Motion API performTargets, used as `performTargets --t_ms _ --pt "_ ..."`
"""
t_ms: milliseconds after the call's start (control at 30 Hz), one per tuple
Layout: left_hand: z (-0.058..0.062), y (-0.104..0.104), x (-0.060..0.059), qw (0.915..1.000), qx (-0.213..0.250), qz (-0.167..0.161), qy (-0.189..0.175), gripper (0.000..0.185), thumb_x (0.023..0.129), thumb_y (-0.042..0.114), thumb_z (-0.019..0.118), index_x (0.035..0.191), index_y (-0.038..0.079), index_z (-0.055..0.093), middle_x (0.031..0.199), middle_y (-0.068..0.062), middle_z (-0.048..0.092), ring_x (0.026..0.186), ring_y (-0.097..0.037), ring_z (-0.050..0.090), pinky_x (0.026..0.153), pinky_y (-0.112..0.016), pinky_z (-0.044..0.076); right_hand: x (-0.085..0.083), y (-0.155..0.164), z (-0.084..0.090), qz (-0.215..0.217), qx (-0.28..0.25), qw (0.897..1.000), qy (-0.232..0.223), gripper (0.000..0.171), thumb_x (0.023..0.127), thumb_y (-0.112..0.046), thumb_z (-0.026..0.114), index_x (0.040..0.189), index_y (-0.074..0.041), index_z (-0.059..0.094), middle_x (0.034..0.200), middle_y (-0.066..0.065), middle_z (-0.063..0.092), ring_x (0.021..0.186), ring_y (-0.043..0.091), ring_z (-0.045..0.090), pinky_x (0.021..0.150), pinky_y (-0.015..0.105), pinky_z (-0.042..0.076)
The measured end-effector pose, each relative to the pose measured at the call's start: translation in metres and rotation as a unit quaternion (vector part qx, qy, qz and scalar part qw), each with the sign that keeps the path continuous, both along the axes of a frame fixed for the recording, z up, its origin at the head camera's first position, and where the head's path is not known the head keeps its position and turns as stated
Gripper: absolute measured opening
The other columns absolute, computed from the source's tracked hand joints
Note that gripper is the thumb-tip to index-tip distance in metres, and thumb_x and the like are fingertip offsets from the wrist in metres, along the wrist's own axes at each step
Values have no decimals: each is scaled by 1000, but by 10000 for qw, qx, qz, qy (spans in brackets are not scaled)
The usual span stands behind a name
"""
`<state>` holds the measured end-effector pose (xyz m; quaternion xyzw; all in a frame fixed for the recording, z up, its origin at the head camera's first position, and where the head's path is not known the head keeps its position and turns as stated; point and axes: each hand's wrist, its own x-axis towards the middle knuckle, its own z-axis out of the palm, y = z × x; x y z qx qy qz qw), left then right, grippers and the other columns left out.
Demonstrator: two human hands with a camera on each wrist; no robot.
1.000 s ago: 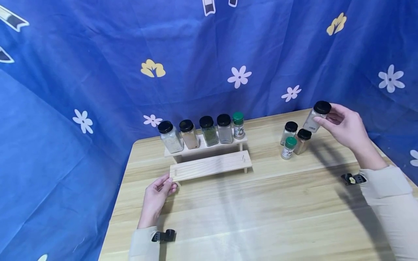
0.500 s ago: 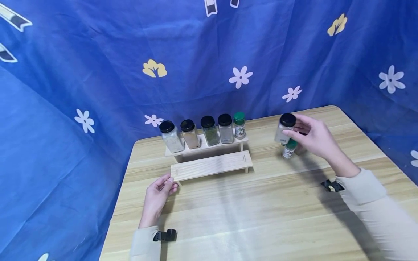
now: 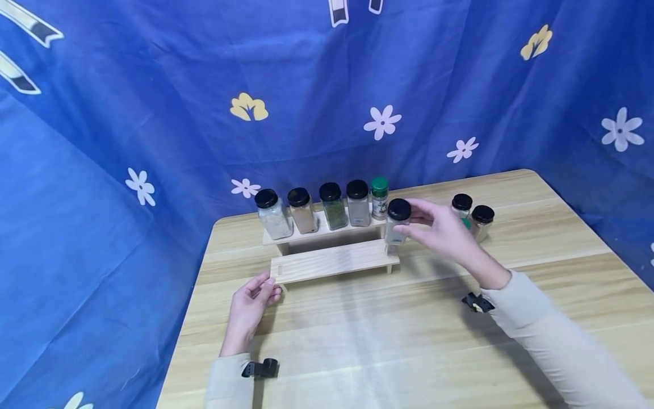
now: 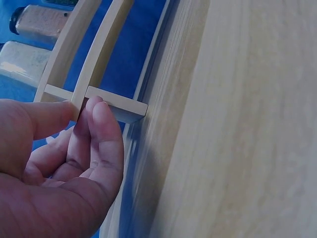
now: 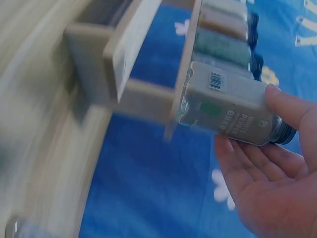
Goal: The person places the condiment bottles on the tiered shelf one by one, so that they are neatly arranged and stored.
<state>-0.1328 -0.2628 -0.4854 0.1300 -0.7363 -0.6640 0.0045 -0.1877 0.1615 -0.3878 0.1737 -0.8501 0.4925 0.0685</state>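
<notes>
- Glass spice jar with a black lid (image 3: pixel 397 227) stands upright in my right hand (image 3: pixel 443 233), pinched near its top, right at the right end of the low shelf of the pale wooden rack (image 3: pixel 334 261).
- My left hand (image 3: pixel 251 302) pinches the rack's left end.

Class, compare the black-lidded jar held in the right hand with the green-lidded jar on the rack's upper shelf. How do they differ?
The square clear glass jar with a black lid is held by the right hand over the lower shelf; the small round green-lidded jar stands untouched on the upper shelf. The black-lidded jar looks squarer and wider. Both are upright spice jars.
</notes>
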Motion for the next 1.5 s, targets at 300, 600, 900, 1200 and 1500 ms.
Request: performTargets --t_ms 300,600,900,1200,1500 --pt "0 2 -3 9999 11 -72 80 43 106 5 60 146 -10 52 98 3 74 87 -5 73 85 -19 68 3 -62 -12 802 -235 9965 82 54 88 -19 86 137 -6 66 121 11 78 107 23 77 100 40 66" --pt "2 2 1 10000 1 2 35 42 106 6 60 146 -9 53 100 -4 75 87 -7 73 86 -20 68 0 -127 -23 974 -117 9951 86 58 88 -27 87 139 -8 65 126 7 77 113 19 75 106 35 63" --pt "0 3 2 9999 5 90 54 44 106 5 61 146 -12 52 99 -3 74 85 -5 73 82 -18 68 -6 -175 -38 1154 85 9930 240 55 90 -28 85 139 -10 65 133 8 74 121 22 72 111 36 60" --pt "0 2 -1 9999 72 71 80 43 106 5 61 145 -10 53 92 5 74 84 -5 73 82 -18 68 -10 -201 -40 1265 0 9919 118 59 92 -31 83 143 -8 63 136 8 72 123 21 70 112 32 59" --pt "-3 2 -1 9999 89 68 128 44 105 4 61 145 -12 52 94 -1 75 84 -6 73 81 -19 68 -10 -203 -38 1225 43 9925 -15 61 91 -32 84 143 -8 62 136 8 72 123 21 70 110 30 60"
